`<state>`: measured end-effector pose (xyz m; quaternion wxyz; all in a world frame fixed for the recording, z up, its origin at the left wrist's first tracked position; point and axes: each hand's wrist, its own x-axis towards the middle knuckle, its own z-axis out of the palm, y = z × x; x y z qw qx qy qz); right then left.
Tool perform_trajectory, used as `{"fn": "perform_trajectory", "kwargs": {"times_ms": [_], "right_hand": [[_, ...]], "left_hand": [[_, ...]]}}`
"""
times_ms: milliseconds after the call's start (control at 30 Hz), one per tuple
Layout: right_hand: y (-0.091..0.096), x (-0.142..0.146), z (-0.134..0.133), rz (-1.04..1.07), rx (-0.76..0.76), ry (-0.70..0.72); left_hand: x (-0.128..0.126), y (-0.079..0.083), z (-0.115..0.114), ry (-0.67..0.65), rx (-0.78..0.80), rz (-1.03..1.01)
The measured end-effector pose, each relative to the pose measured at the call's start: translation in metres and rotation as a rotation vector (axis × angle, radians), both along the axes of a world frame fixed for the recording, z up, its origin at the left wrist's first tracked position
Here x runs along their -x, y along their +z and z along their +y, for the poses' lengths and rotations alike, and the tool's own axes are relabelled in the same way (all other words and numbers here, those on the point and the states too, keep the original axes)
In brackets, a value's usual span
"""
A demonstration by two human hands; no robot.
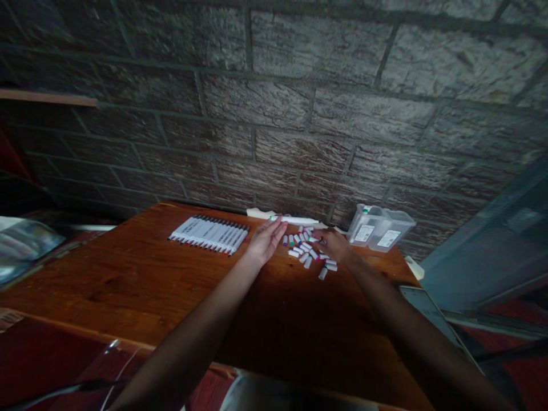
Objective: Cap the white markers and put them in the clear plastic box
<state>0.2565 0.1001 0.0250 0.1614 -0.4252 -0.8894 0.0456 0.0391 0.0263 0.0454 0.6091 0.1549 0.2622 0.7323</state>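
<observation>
A white marker (299,220) with a green end lies level between the fingertips of my left hand (266,240), which is closed on it just above the table. My right hand (335,244) reaches into a loose pile of marker caps (305,249), white with coloured ends. Its fingers are bent together at a white cap with a green end (312,239) and appear to pinch it. To the left of my left hand, a neat row of white markers (209,234) lies side by side, with dark ends at the back and coloured tips toward me.
Two clear plastic cases (380,229) with labels stand at the table's back right. White paper (260,213) lies along the back edge by the stone brick wall (278,131). A phone-like device (432,314) rests at the right edge of the wooden table (171,291), near my right forearm.
</observation>
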Motion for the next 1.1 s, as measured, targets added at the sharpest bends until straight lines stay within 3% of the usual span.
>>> {"fn": "perform_trajectory", "kwargs": {"times_ms": [67,200,300,400,567,1000,1100], "right_hand": [[0.001,-0.01,-0.007,0.128,-0.016,-0.035],[-0.007,-0.038,-0.034,0.674,0.055,-0.195],[-0.018,-0.051,-0.056,0.998,0.196,-0.245],[-0.022,-0.051,-0.069,1.176,0.301,-0.241],[-0.014,-0.045,-0.074,1.254,0.414,-0.184],[-0.014,-0.041,-0.077,1.285,0.417,-0.167],[-0.013,-0.04,-0.077,1.277,0.41,-0.152]], "left_hand": [[0.0,0.0,-0.001,0.002,-0.069,0.03],[-0.005,0.004,-0.006,0.075,-0.195,0.222],[-0.012,0.008,-0.013,0.134,-0.258,0.419],[-0.018,0.009,-0.019,0.136,-0.284,0.521],[-0.022,0.006,-0.022,0.09,-0.306,0.571],[-0.02,-0.005,-0.015,0.112,-0.299,0.669],[-0.019,-0.006,-0.011,0.124,-0.288,0.61]]}}
